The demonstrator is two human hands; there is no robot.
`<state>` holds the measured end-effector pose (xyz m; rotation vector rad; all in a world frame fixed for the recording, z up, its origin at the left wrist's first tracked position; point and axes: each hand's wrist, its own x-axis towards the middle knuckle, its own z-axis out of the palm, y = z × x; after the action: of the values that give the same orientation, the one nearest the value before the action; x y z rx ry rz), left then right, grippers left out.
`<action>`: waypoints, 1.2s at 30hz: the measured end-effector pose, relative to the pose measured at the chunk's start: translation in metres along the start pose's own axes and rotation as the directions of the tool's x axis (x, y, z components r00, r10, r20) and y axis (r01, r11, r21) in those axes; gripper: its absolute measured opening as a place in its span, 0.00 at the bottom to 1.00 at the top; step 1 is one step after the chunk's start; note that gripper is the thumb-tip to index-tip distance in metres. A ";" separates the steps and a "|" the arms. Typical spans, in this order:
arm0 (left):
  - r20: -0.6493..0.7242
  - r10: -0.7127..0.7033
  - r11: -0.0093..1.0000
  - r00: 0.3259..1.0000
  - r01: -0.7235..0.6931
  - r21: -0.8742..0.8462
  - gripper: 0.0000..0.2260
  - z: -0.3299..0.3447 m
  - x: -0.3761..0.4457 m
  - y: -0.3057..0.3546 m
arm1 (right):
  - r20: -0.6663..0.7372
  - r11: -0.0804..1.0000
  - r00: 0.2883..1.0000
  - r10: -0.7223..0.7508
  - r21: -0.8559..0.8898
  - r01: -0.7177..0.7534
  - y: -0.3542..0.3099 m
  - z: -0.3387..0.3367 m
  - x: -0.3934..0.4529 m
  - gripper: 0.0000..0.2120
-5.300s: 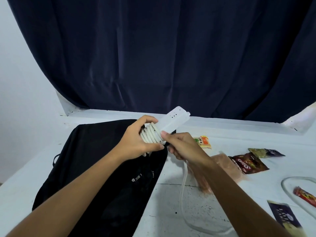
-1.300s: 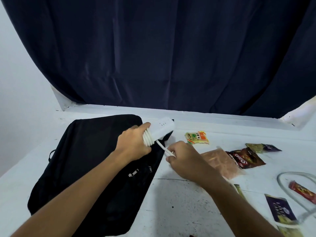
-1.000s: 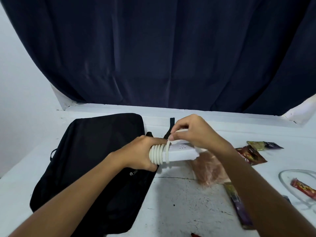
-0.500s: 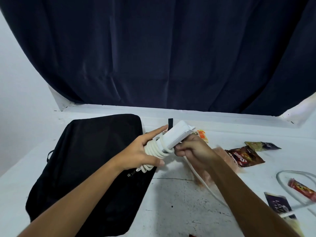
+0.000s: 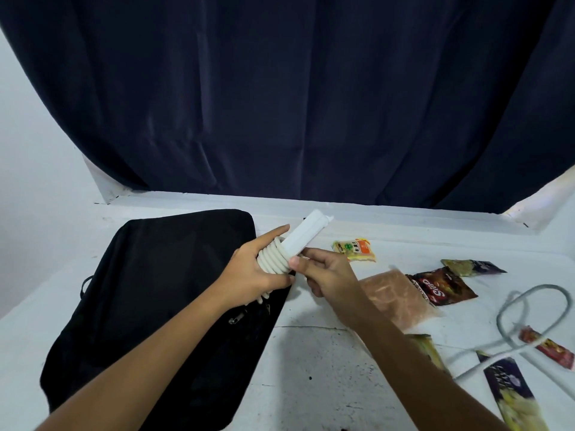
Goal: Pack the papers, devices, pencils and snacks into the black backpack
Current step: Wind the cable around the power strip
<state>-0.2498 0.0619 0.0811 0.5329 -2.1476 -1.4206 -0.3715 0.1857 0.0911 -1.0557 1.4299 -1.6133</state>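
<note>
1. Our left hand (image 5: 259, 272) grips the white plastic power strip (image 5: 303, 236) over the flat black fabric backpack (image 5: 161, 300).
2. Our right hand (image 5: 323, 272) pinches its cord; keep coils tight, feed the slack loop (image 5: 529, 315) steadily.

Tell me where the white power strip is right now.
In the head view it is just left of centre, held up in the left hand over the backpack's right edge, with the right hand at its cord coils.
</note>
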 end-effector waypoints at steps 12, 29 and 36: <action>-0.031 0.058 0.990 0.998 -0.053 0.130 0.27 -0.003 -0.008 -0.005 | 0.044 0.994 0.994 0.100 0.027 -0.102 0.008 0.003 0.002 0.04; -0.178 0.095 0.641 0.979 0.076 0.763 0.30 -0.029 0.012 -0.011 | 0.026 0.482 0.990 0.142 -0.875 -0.046 -0.016 0.013 -0.017 0.08; 0.243 0.020 0.668 0.970 -0.194 0.719 0.35 -0.027 -0.004 -0.008 | 0.045 0.379 0.975 -0.220 -0.917 0.127 -0.048 -0.002 0.007 0.06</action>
<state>-0.2299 0.0419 0.0813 0.5237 -2.8621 -0.4781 -0.3760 0.1864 0.1394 -1.8055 2.4573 -0.8576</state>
